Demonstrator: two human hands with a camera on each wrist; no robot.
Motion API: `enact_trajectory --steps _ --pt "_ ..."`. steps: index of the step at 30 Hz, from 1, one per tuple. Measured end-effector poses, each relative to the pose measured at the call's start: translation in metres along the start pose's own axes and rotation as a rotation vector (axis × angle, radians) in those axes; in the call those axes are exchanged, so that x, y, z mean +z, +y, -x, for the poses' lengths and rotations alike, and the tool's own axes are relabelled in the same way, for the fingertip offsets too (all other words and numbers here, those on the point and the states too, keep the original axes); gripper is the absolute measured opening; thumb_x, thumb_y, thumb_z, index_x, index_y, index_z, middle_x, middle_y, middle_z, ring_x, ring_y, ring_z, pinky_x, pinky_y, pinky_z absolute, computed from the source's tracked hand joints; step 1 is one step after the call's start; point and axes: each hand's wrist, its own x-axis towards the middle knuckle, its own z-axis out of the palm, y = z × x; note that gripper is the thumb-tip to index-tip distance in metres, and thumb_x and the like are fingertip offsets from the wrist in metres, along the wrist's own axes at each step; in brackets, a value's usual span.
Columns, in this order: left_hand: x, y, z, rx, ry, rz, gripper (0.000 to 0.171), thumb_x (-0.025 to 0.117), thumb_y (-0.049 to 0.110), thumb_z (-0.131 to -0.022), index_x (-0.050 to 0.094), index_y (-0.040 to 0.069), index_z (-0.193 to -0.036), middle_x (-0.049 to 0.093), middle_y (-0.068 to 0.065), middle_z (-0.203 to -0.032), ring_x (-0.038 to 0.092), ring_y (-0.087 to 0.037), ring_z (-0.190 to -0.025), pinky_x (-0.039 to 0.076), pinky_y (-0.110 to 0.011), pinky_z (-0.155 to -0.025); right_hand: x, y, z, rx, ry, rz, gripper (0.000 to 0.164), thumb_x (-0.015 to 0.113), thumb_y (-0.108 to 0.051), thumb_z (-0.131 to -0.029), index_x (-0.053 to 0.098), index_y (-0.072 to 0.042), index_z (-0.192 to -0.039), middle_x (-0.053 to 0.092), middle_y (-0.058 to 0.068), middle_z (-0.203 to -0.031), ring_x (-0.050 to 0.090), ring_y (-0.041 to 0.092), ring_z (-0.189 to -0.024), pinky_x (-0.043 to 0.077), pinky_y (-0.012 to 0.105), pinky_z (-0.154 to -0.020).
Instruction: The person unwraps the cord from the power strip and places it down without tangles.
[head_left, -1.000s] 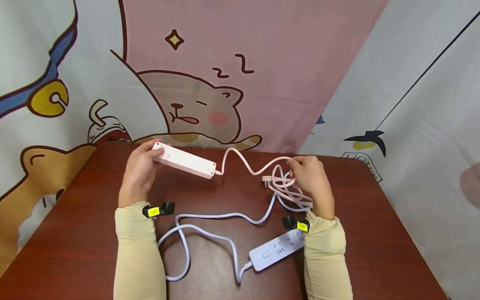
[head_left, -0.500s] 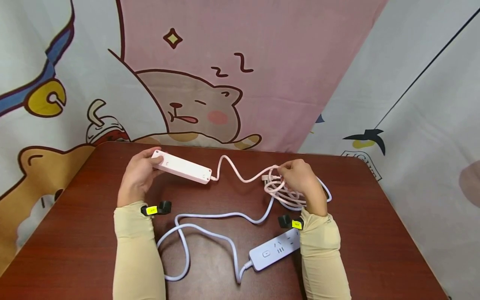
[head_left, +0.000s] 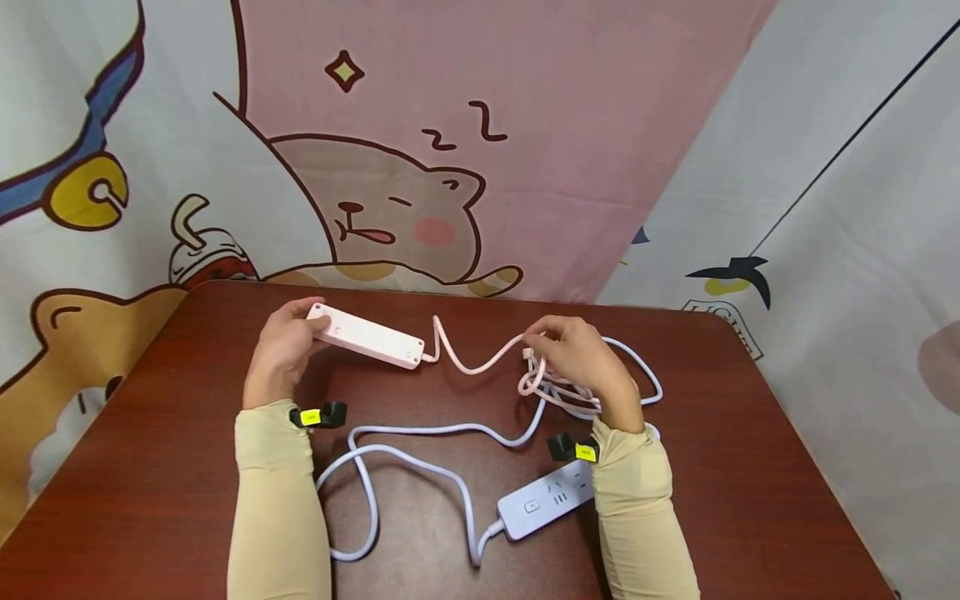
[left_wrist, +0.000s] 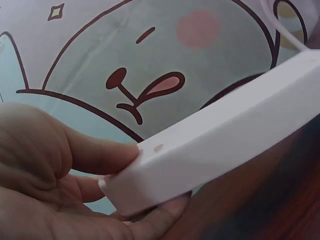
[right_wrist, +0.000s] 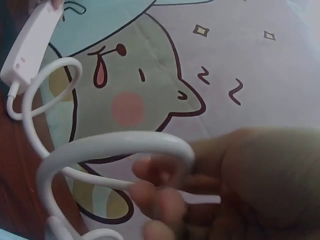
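In the head view my left hand grips the left end of a pale pink power strip, held up above the table. Its thumb lies on the strip's screwed back face, and the left wrist view shows fingers underneath. From the strip's right end a pink cord dips and rises to my right hand, which holds the cord in its fingers. Below that hand hangs a bundle of pink cord loops, partly hidden by the hand, with a small pink plug beside it.
A bluish-white power strip lies face up on the dark red table, its right end hidden by my right forearm. Its bluish cord winds left across the table and back under the pink loops. A cartoon-printed curtain hangs behind.
My right hand has moved left with the pink cord and loops, shortening the span between the hands. The pink strip has dropped slightly. A bluish cord loop now shows right of my right hand.
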Motion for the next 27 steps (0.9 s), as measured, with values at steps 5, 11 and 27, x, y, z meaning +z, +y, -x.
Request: enact_trajectory --steps 5,11,27 --pt "-0.002 0.000 0.003 -0.008 0.002 -0.111 0.053 0.046 0.007 -0.105 0.034 0.005 -0.157 0.039 -0.021 -0.157 0.055 -0.027 -0.120 0.049 -0.041 -0.111 0.004 -0.004 0.001 -0.100 -0.128 0.019 0.023 0.063 -0.025 -0.101 0.072 -0.009 -0.114 0.068 0.004 -0.078 0.064 0.016 -0.062 0.051 0.027 -0.062" --pt "-0.004 -0.002 0.003 -0.034 0.019 -0.173 0.051 0.047 0.011 -0.105 0.039 0.005 -0.155 0.040 -0.022 -0.156 0.053 -0.028 -0.122 0.049 -0.036 -0.105 0.013 -0.009 0.002 -0.134 -0.256 0.054 0.022 0.064 -0.024 -0.100 0.073 -0.013 -0.116 0.071 0.009 -0.084 0.065 0.014 -0.068 0.052 0.024 -0.062" --pt "-0.006 -0.007 0.000 -0.070 -0.077 -0.053 0.054 0.039 0.029 -0.109 0.035 0.004 -0.157 0.025 -0.015 -0.168 0.028 -0.035 -0.153 0.029 -0.053 -0.125 0.023 -0.014 0.003 -0.218 -0.386 0.107 0.033 0.060 -0.021 -0.102 0.066 -0.007 -0.131 0.074 0.012 -0.093 0.070 0.018 -0.074 0.055 0.026 -0.067"
